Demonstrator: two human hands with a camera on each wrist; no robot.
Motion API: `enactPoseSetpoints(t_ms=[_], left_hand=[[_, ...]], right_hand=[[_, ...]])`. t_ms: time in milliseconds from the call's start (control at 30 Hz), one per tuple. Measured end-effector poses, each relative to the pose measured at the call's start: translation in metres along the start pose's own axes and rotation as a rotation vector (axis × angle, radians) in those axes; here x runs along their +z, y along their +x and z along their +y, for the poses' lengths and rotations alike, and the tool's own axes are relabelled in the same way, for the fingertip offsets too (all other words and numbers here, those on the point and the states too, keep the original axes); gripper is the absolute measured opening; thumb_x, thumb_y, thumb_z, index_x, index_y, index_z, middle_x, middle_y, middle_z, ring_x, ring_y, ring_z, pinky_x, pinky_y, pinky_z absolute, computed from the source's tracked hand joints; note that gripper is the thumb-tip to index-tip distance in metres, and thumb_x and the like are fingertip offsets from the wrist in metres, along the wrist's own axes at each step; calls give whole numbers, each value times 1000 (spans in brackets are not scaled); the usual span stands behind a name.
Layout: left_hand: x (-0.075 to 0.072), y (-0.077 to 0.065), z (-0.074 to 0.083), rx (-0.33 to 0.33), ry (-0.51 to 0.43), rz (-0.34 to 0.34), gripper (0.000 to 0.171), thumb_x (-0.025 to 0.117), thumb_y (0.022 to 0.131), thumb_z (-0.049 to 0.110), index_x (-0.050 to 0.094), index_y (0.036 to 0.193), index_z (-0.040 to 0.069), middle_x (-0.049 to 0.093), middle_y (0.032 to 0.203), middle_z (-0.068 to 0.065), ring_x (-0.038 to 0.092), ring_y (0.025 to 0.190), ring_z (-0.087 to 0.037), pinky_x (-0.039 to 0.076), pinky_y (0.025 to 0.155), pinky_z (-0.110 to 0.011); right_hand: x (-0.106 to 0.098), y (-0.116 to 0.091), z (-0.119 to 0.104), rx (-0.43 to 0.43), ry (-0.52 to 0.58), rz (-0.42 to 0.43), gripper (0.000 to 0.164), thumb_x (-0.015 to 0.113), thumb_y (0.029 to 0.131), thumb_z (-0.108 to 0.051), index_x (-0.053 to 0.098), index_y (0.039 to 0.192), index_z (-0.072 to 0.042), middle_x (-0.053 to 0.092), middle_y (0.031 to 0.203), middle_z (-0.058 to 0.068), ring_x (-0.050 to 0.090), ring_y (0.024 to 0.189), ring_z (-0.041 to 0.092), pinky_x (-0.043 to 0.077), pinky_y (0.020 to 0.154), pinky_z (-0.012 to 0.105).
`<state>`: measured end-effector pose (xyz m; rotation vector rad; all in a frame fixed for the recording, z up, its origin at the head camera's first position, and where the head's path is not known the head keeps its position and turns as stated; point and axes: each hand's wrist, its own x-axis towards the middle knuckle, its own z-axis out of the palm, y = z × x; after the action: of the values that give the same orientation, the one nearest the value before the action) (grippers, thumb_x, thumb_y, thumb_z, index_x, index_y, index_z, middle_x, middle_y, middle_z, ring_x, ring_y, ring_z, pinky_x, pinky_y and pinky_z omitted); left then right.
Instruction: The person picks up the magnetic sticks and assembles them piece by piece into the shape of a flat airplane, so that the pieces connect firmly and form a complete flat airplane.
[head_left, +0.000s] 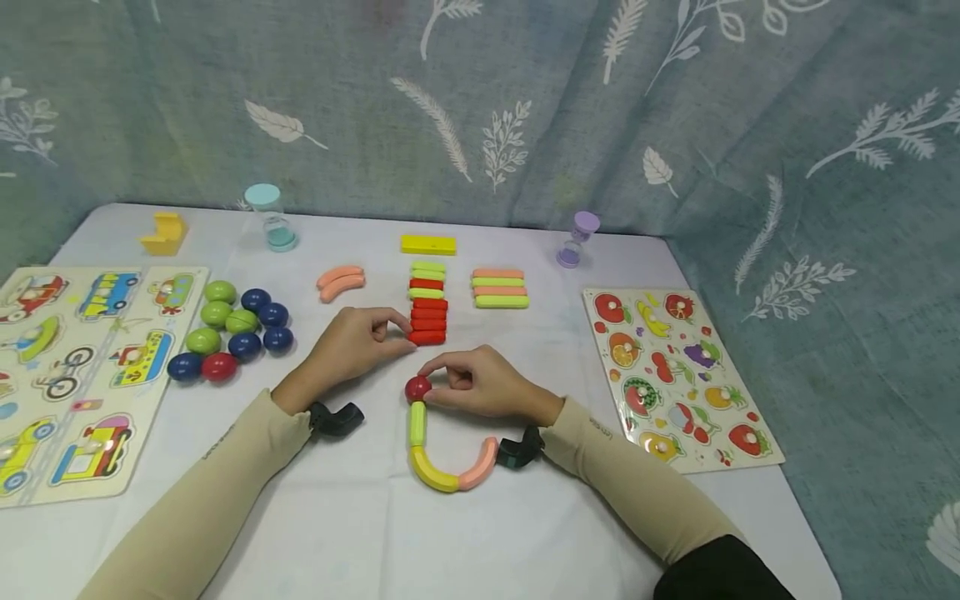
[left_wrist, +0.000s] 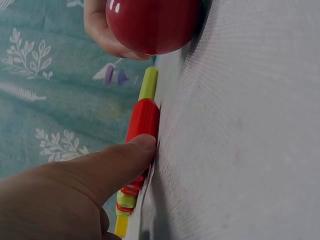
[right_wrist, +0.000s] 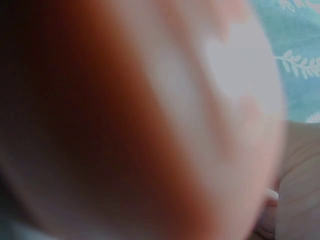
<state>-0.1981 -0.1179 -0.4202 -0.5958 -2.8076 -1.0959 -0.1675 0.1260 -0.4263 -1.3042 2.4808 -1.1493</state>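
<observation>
My right hand (head_left: 486, 382) pinches a glossy red ball (head_left: 417, 388) between thumb and index finger, at the top end of a curved line of pieces. Below the ball that line runs through a straight light-green stick (head_left: 417, 423), a curved yellow piece (head_left: 432, 472) and a curved pink piece (head_left: 478, 465). Thumb and index finger of my left hand (head_left: 360, 343) pinch the left end of the nearest red stick (head_left: 429, 337) in a column of red and green sticks. The left wrist view shows the left thumb against the red stick. A blurred close surface fills most of the right wrist view.
Green balls (head_left: 215, 314), blue balls (head_left: 274, 315) and another red ball (head_left: 219, 367) lie left, beside a vehicle puzzle board (head_left: 97, 400). A fruit puzzle board (head_left: 678, 375) lies right. Behind are two sand timers (head_left: 277, 229) (head_left: 576, 240), pink curved pieces (head_left: 341, 282), pink-and-green sticks (head_left: 500, 287) and yellow blocks (head_left: 428, 244).
</observation>
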Motion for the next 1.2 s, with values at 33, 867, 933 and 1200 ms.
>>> enactPoseSetpoints(t_ms=[33, 867, 933, 1200], left_hand=[[1, 0, 0, 8, 5, 1, 17, 78, 75, 37, 66, 86, 30, 38, 53, 3, 34, 47, -12, 24, 45, -27], [-37, -80, -7, -60, -127, -10, 19, 76, 74, 45, 68, 88, 35, 36, 51, 6, 36, 47, -12, 28, 44, -29], [-35, -80, -5, -46, -129, -17, 18, 76, 74, 44, 67, 87, 35, 37, 52, 7, 36, 47, -12, 29, 44, -28], [-30, -83, -4, -45, -136, -40, 18, 75, 75, 44, 67, 87, 34, 36, 52, 7, 35, 48, -11, 30, 46, -28]], right_hand=[[0, -1, 0, 1, -1, 5, 27, 65, 85, -44, 63, 108, -32, 35, 54, -8, 34, 50, 5, 27, 49, 23], [0, -2, 3, -17, 4, 33, 27, 66, 85, -43, 63, 109, -31, 34, 55, -9, 34, 51, 4, 27, 51, 23], [0, -2, 2, -20, 6, 40, 27, 66, 85, -42, 64, 110, -31, 34, 55, -9, 33, 51, 4, 28, 51, 23], [-2, -2, -1, -16, 11, 27, 27, 64, 86, -42, 64, 110, -30, 34, 55, -9, 34, 50, 5, 28, 50, 23]])
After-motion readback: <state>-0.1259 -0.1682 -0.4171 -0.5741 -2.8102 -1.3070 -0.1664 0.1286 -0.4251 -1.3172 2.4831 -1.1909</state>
